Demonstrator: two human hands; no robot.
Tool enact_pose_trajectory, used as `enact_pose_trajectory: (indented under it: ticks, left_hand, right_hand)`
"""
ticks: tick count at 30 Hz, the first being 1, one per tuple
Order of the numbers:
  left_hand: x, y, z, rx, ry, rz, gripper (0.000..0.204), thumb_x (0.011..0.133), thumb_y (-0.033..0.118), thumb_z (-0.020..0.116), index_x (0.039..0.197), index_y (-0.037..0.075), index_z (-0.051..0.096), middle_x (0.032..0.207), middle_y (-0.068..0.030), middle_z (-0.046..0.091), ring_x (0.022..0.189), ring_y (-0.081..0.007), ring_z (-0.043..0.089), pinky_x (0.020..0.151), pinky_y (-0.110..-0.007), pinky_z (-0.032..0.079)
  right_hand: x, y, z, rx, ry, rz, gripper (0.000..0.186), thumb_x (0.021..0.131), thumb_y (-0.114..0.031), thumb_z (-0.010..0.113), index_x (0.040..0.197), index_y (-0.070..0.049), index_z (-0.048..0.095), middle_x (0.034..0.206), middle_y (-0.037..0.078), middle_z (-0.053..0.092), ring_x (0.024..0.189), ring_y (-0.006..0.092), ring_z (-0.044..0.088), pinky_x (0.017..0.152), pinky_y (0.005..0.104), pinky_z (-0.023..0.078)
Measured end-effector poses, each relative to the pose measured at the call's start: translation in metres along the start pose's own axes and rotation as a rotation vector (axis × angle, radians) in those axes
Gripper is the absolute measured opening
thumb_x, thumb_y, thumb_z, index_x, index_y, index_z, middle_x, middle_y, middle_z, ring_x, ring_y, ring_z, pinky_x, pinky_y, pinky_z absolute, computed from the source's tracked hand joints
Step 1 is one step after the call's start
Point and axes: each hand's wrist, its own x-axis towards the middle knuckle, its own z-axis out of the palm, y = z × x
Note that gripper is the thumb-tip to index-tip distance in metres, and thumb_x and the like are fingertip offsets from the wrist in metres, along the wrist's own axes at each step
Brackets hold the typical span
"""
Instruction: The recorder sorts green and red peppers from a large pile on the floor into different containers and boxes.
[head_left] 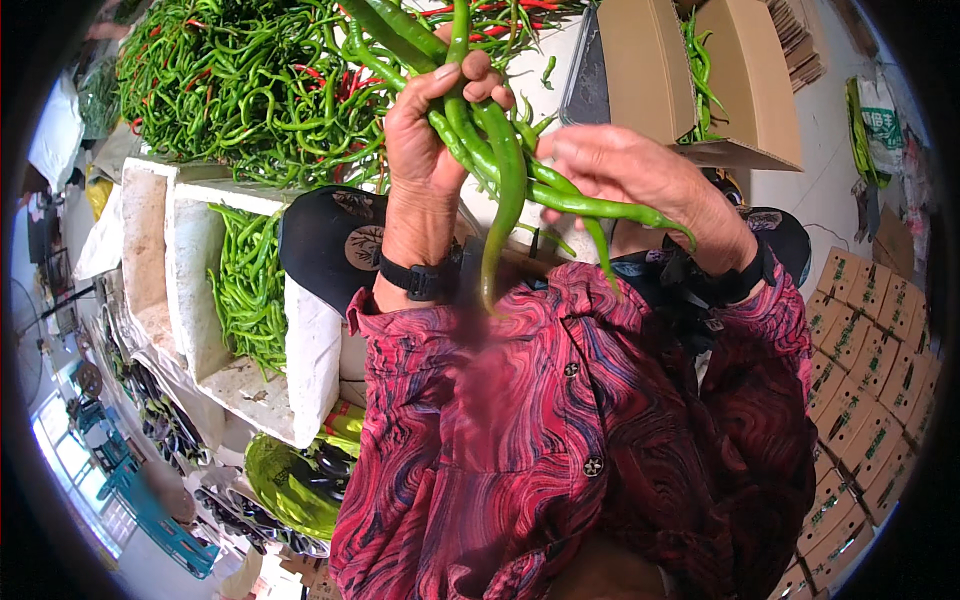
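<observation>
My left hand point(430, 135) grips a bunch of long, glossy green chillies point(505, 185) that point up past the thumb and dangle below it. My right hand point(630, 180) is just right of the bunch, fingers curled behind the chillies; what they hold is hidden. Beyond both hands lies a big heap of small green chillies point(230, 90) mixed with red ones.
Left stands a white foam box point(310, 360) of green chillies point(245, 290). An open cardboard carton point(750, 90) with chillies is top right. Stacked flat cartons point(865, 360) are far right. A yellow-green bag point(285, 480) and teal crates point(130, 490) are lower left.
</observation>
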Motion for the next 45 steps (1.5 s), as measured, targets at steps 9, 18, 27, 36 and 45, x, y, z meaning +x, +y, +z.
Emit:
enact_pose_trajectory:
  ticks: [9, 18, 27, 36, 45]
  left_hand:
    - [0.004, 0.005, 0.005, -0.201, 0.002, 0.073, 0.014, 0.083, 0.007, 0.053, 0.089, -0.001, 0.044, 0.083, -0.0055, 0.043, 0.073, -0.0131, 0.043, 0.075, -0.031, 0.041]
    - [0.000, 0.006, 0.007, -0.258, 0.015, 0.072, 0.015, 0.084, 0.008, 0.052, 0.093, -0.001, 0.044, 0.086, -0.0049, 0.043, 0.069, -0.0113, 0.041, 0.068, -0.028, 0.041]
    - [-0.003, 0.011, 0.009, -0.269, -0.016, 0.088, 0.012, 0.084, 0.003, 0.052, 0.090, 0.000, 0.042, 0.080, -0.0037, 0.039, 0.069, -0.0133, 0.040, 0.070, -0.030, 0.040]
    - [0.006, -0.016, 0.017, -0.140, 0.097, 0.036, 0.015, 0.085, 0.001, 0.049, 0.097, -0.001, 0.042, 0.082, -0.0041, 0.038, 0.068, -0.0116, 0.040, 0.069, -0.030, 0.041]
    - [0.003, -0.020, 0.008, 0.077, 0.268, 0.045, 0.023, 0.081, 0.002, 0.058, 0.099, -0.010, 0.051, 0.087, -0.0090, 0.054, 0.067, -0.0124, 0.043, 0.065, -0.028, 0.041]
  right_hand:
    - [-0.023, 0.011, -0.018, -0.137, 0.229, -0.166, 0.039, 0.097, -0.033, 0.050, 0.113, 0.001, 0.056, 0.092, 0.004, 0.061, 0.060, 0.0032, 0.047, 0.047, 0.0167, 0.034]
    - [-0.034, -0.010, -0.023, 0.212, -0.011, -0.212, 0.036, 0.097, -0.029, 0.050, 0.106, 0.004, 0.057, 0.077, 0.000, 0.053, 0.056, -0.0005, 0.038, 0.043, 0.0149, 0.028]
    - [-0.091, -0.077, -0.063, 0.008, 0.239, -0.403, 0.037, 0.097, -0.026, 0.045, 0.113, 0.006, 0.055, 0.083, 0.003, 0.058, 0.058, 0.0063, 0.049, 0.055, 0.0199, 0.045]
    - [-0.179, -0.122, -0.108, -0.569, 0.619, -0.346, 0.040, 0.095, -0.029, 0.051, 0.119, 0.003, 0.053, 0.095, 0.006, 0.063, 0.083, 0.0100, 0.058, 0.075, 0.0234, 0.048]
    - [-0.091, -0.064, -0.195, -1.032, 0.846, -0.134, 0.038, 0.092, -0.032, 0.056, 0.108, 0.002, 0.060, 0.098, 0.009, 0.064, 0.087, 0.0142, 0.060, 0.077, 0.0263, 0.049]
